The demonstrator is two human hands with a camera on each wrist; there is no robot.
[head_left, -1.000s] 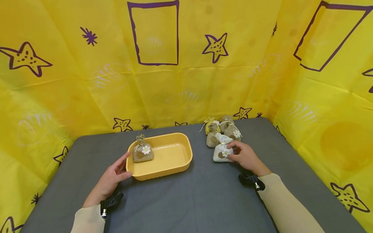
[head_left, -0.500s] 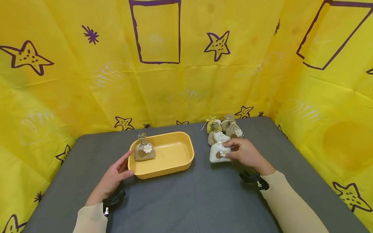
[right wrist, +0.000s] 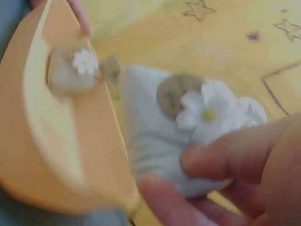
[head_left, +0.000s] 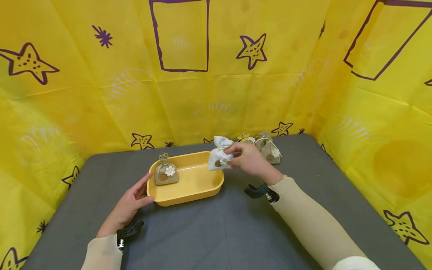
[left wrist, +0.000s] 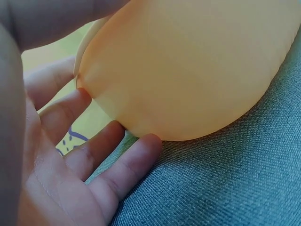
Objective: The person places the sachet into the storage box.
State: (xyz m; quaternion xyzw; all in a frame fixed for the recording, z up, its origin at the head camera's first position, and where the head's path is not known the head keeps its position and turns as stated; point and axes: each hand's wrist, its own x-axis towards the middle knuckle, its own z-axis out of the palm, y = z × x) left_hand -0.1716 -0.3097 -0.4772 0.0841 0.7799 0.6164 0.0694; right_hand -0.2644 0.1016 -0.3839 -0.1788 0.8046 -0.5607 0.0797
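A small white drawstring pouch (head_left: 216, 159), tied at the neck and bearing a white daisy and a round brown tag, hangs raised over the right end of the yellow tray (head_left: 189, 195). My right hand (head_left: 251, 161) pinches its side between thumb and fingers; the right wrist view shows the pouch (right wrist: 150, 127) beside the tray's long wall. At the tray's left end, my left hand (head_left: 126, 204) touches the wall with relaxed, spread fingers and its thumb. Fingertips (left wrist: 150, 141) rest against the tray's outer surface in the left wrist view. A brown pouch (head_left: 166, 174) with a daisy stands inside the tray.
Behind the right hand, several other pouches stand at the table's back right, including a yellow pouch (head_left: 243, 137) and a brown pouch (head_left: 272, 155). The hand partly hides this group. Yellow patterned cloth (head_left: 216, 93) walls in the grey table (head_left: 199, 240) at back and sides.
My right hand has lifted the white pouch off the table by the group and carried it left, over the tray's right end. The left hand and tray have stayed in place.
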